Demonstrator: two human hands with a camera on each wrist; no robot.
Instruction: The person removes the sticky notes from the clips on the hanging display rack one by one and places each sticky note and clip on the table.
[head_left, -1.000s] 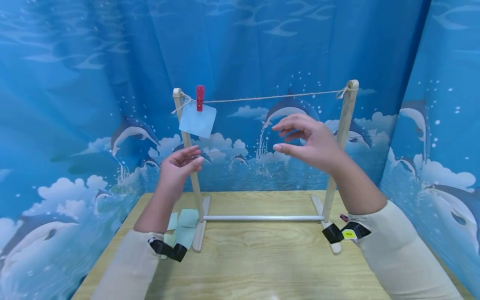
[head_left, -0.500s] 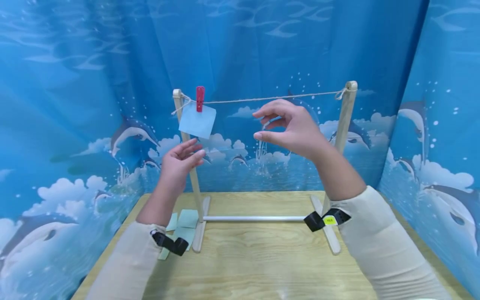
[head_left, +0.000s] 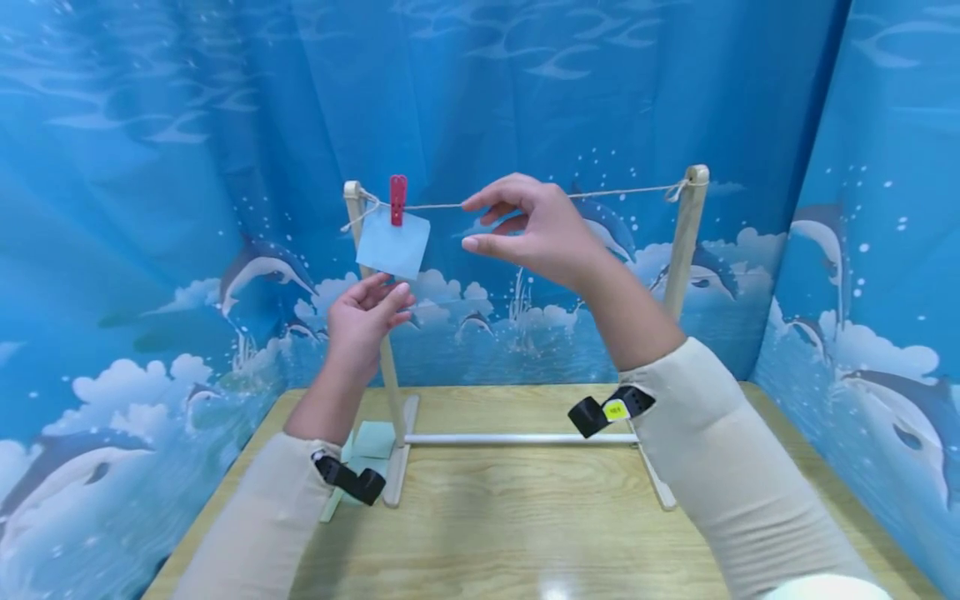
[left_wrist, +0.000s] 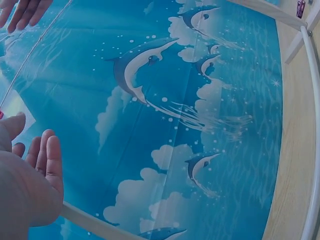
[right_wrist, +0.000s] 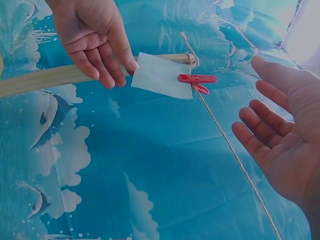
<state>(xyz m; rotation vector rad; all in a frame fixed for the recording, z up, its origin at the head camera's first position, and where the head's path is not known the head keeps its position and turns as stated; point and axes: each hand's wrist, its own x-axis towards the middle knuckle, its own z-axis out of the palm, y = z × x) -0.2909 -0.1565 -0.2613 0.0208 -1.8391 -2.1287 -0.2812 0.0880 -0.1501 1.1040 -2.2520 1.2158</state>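
Note:
A light blue square of paper hangs from a string, held by a red clothespin near the left post. My left hand is just below the paper, its fingers loosely bent; in the right wrist view its thumb overlaps the paper's lower corner. Holding nothing, my right hand hovers right of the paper, overlapping the string in the head view. Thumb and fingers of the right hand are spread apart beside the string in the right wrist view.
Two wooden posts carry the string, joined low down by a pale rod above the wooden table. Several pale green-blue papers lie by the left foot. A dark pink clothespin shows in the left wrist view. A dolphin-print curtain surrounds the table.
My right hand has moved left and up toward the clothespin and string. My left hand has risen slightly toward the hanging paper's lower edge.

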